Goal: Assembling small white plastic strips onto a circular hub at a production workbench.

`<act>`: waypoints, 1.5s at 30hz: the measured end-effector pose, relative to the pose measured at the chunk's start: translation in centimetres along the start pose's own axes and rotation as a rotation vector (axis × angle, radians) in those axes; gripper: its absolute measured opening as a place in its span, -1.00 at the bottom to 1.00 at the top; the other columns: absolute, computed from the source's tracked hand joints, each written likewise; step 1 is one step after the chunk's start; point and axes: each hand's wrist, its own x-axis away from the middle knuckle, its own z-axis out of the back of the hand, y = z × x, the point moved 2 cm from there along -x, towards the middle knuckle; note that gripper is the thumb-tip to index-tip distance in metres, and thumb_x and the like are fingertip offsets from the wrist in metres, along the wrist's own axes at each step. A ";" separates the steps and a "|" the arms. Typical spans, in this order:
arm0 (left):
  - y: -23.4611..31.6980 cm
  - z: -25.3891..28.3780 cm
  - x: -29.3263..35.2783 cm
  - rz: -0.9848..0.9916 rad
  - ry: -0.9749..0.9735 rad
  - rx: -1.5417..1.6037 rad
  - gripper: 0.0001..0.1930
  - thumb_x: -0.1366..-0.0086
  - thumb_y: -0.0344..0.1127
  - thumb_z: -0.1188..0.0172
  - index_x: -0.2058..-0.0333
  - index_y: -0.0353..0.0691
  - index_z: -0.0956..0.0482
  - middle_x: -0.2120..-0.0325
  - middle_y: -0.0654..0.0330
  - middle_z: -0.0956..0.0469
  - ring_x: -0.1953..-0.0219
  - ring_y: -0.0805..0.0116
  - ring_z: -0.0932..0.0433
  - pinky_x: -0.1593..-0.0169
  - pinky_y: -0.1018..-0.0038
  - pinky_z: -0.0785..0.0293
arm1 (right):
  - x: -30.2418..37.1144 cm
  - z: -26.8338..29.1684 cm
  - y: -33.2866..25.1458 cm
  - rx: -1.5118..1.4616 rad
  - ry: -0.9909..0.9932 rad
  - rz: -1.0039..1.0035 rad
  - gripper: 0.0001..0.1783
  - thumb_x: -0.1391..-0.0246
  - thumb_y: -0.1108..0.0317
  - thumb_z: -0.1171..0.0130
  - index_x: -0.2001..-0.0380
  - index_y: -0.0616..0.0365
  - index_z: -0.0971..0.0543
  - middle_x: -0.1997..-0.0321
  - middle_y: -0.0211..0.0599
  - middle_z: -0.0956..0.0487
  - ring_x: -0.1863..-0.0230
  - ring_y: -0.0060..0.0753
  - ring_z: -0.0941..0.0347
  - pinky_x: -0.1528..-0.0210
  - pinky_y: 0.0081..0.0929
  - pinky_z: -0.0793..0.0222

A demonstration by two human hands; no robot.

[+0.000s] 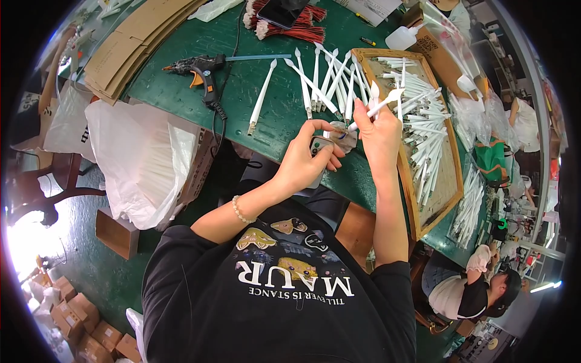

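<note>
My right hand [381, 134] is closed around a white LED taper candle [385, 103] with a flame-shaped tip. The candle's lower end points toward my left hand. My left hand [304, 156] has curled fingers, with thumb and fingertips close together; whatever they hold is too small or hidden to name. Under and beside those fingers is a grey phone [319, 145] with round camera lenses, partly covered by the hand. Between my hands, a crumpled greyish piece [346, 138] lies at the table edge. Several similar white candles [315, 81] lie just beyond, one apart [262, 97] to the left.
A wooden-framed tray [455, 181] heaped with white candles stands right on the green table [254, 45]. A glue gun [203, 74], cardboard sheets [121, 51], red wire bundles [311, 31] and a white bottle [403, 38] lie beyond. A bagged box [145, 160] stands left; another person [469, 284] sits right.
</note>
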 end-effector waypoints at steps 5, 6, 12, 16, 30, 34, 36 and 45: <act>-0.5 0.1 0.0 0.001 -0.005 0.019 -0.71 -0.33 -0.55 0.06 -0.01 -0.35 -0.20 0.36 -0.01 -0.56 0.40 0.36 -0.59 0.30 0.49 -0.56 | -0.1 0.0 -0.1 -0.014 -0.009 -0.007 -0.66 -0.18 0.20 -0.20 0.52 0.26 -0.51 0.73 -0.47 -0.40 0.70 -0.68 -0.26 0.64 -0.58 -0.15; -0.4 0.1 0.0 0.002 -0.006 0.008 -0.71 -0.33 -0.55 0.06 -0.01 -0.34 -0.20 0.36 -0.01 -0.56 0.40 0.36 -0.59 0.30 0.49 -0.56 | -0.1 0.0 -0.1 -0.007 -0.012 -0.011 -0.66 -0.18 0.20 -0.19 0.52 0.26 -0.51 0.73 -0.47 -0.40 0.70 -0.68 -0.26 0.64 -0.58 -0.15; -0.3 0.2 0.0 -0.006 -0.004 -0.006 -0.72 -0.34 -0.54 0.06 -0.01 -0.34 -0.20 0.33 -0.03 -0.57 0.39 0.36 -0.59 0.30 0.50 -0.56 | -0.3 -0.1 -0.3 -0.014 -0.011 -0.014 -0.64 -0.18 0.16 -0.19 0.51 0.25 -0.50 0.74 -0.46 -0.39 0.72 -0.66 -0.25 0.65 -0.57 -0.14; -0.2 0.2 -0.1 -0.013 -0.016 0.016 -0.73 -0.34 -0.53 0.06 0.00 -0.34 -0.21 0.30 -0.03 -0.58 0.37 0.38 -0.59 0.29 0.51 -0.55 | -2.8 0.3 0.4 0.025 -0.143 -0.108 -0.54 -0.16 0.02 -0.19 0.55 0.23 -0.46 0.76 -0.49 -0.34 0.73 -0.65 -0.23 0.65 -0.56 -0.14; 0.2 0.4 0.1 -0.020 -0.032 -0.005 -0.74 -0.33 -0.50 0.00 0.01 -0.36 -0.30 0.23 0.04 -0.54 0.34 0.43 -0.56 0.27 0.53 -0.53 | -5.8 1.5 2.5 0.573 -0.130 0.022 -0.45 -0.25 -0.06 0.04 0.13 0.32 -0.45 0.21 0.18 -0.53 0.19 0.18 -0.50 0.16 -0.09 -0.37; 0.1 0.3 0.1 -0.031 -0.053 -0.011 -0.74 -0.33 -0.50 -0.01 0.01 -0.35 -0.32 0.23 0.04 -0.54 0.35 0.44 -0.56 0.28 0.53 -0.53 | -6.3 1.5 3.8 0.694 -0.119 0.252 -0.61 -0.26 0.17 0.01 0.03 0.27 -0.44 0.14 0.17 -0.52 0.16 0.21 -0.48 0.13 -0.04 -0.38; -0.1 0.2 0.1 -0.026 -0.058 0.000 -0.74 -0.33 -0.50 -0.01 0.01 -0.35 -0.32 0.22 0.04 -0.54 0.36 0.43 -0.57 0.28 0.53 -0.54 | -6.4 1.7 4.5 0.687 -0.149 0.343 -0.63 -0.25 0.23 -0.01 0.00 0.26 -0.44 0.16 0.15 -0.53 0.16 0.23 -0.47 0.14 -0.02 -0.37; 0.9 -1.2 -0.1 -0.021 -0.094 -0.001 -0.72 -0.30 -0.50 -0.12 0.04 -0.37 -0.34 0.22 0.09 -0.50 0.38 0.42 -0.58 0.34 0.55 -0.55 | -2.1 1.4 -1.5 -0.929 -0.085 0.021 -0.74 -0.36 0.28 0.10 0.06 0.25 -0.37 0.34 -0.24 -0.55 0.36 -0.50 -0.49 0.27 -0.56 -0.45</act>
